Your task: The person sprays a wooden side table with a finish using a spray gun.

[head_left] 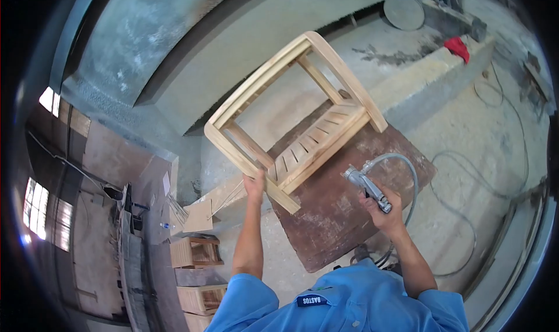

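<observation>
A small wooden stool frame (326, 135) with a slatted shelf stands tilted in the view on a worn brown board (332, 221). My left hand (254, 185) is closed around one of its legs, at the lower left of the frame. In my right hand (382, 207) is a metal spray gun (368, 186), its handle wrapped by my fingers. The gun's head points toward the stool but stays apart from it. A grey hose (414, 183) curves from the gun down beside my right forearm.
Several similar wooden pieces (195, 252) are stacked at the lower left, near a cardboard sheet (200, 216). A low concrete ledge (419, 87) runs behind the board, with a red cloth (457, 49) on it. Loose hose (466, 215) lies on the floor at right.
</observation>
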A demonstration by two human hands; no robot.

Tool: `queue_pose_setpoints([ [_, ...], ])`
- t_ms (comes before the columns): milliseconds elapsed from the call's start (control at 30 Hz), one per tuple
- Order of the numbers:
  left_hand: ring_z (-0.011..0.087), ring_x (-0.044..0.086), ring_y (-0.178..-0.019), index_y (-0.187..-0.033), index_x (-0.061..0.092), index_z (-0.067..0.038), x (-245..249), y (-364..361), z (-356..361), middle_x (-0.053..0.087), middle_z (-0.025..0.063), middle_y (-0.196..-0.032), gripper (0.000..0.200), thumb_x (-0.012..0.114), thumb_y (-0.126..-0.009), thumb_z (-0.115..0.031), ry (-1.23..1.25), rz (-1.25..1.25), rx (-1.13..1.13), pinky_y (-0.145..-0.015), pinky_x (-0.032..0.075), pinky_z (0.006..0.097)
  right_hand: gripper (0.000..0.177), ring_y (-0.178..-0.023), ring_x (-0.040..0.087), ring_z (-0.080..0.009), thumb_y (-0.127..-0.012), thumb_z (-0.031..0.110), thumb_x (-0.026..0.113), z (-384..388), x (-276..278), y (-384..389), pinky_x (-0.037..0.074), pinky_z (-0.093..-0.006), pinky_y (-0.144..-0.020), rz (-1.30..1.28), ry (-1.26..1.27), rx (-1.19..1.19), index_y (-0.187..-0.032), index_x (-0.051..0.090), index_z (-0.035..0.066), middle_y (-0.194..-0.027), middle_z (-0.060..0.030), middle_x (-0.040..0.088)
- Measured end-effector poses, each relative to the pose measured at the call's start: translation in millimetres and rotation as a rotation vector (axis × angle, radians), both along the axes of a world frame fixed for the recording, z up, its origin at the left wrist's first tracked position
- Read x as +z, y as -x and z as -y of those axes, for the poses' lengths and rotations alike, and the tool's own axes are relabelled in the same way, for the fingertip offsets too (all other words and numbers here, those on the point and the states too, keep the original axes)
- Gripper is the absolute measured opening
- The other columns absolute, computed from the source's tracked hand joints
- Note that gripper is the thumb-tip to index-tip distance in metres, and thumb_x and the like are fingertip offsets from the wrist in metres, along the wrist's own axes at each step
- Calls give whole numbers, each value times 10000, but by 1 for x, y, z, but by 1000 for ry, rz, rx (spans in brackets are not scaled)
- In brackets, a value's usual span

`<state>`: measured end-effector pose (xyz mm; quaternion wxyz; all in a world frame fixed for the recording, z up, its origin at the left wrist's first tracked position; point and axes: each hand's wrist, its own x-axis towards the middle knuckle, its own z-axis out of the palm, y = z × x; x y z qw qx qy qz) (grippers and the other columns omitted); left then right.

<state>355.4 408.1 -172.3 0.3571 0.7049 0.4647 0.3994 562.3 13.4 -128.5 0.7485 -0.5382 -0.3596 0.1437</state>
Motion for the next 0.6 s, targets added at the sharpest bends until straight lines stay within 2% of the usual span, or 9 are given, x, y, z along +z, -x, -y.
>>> queue_pose_setpoints([
  [100,268,618,-1082,-1294,487,4,2,-5,15,634,168,-1181,589,732,-823,-251,43,-9,61,-938,479,380,453,-804,699,-154,-866,148,742,-25,34,8,550,-295,-736,-98,-44,120,-1265,614,-25,-906,-123,716],
  [233,291,615,-1104,-1308,475,4,-6,-1,19,630,188,-1193,616,735,-814,-258,-35,-34,84,-957,468,380,457,-844,714,-174,-856,125,744,-71,61,22,555,-300,-752,-51,-101,208,-1263,611,-34,-937,-139,724],
  [300,305,614,-1113,-1304,476,6,-16,-1,20,626,203,-1200,607,733,-819,-254,-59,9,95,-963,463,383,454,-871,722,-210,-856,129,744,-88,70,26,557,-310,-768,142,-163,232,-1258,614,-37,-973,-167,727],
  [400,307,614,-1112,-1301,475,7,-9,0,31,623,211,-1206,600,731,-824,-252,-8,20,40,-968,458,389,463,-875,724,-243,-847,162,762,-97,77,19,552,-315,-769,195,-130,218,-1240,625,-40,-994,-190,722],
  [467,306,614,-1110,-1300,474,9,-10,2,35,623,211,-1204,599,732,-826,-251,-40,33,40,-967,459,389,469,-851,715,-229,-853,200,767,-92,75,5,548,-325,-749,177,-109,172,-1231,633,-42,-1005,-190,723],
  [533,305,614,-1108,-1299,473,11,-6,-2,44,623,211,-1203,598,732,-828,-250,-64,47,40,-965,460,389,426,-797,688,-151,-903,166,709,-84,62,-18,550,-293,-702,137,-186,2,-1256,614,-53,-923,-108,724],
  [567,302,614,-1103,-1300,471,12,-1,-3,49,625,208,-1195,598,732,-828,-247,-63,28,56,-964,460,388,397,-750,667,-129,-929,210,685,-79,58,-29,531,-257,-612,94,-181,-115,-1216,631,-58,-901,-96,712],
  [600,299,614,-1099,-1301,470,12,2,-3,52,626,204,-1187,599,732,-828,-244,-62,8,73,-964,460,387,396,-740,662,-123,-940,230,670,-62,63,-42,513,-240,-573,66,-110,-148,-1209,629,-58,-897,-90,704],
])
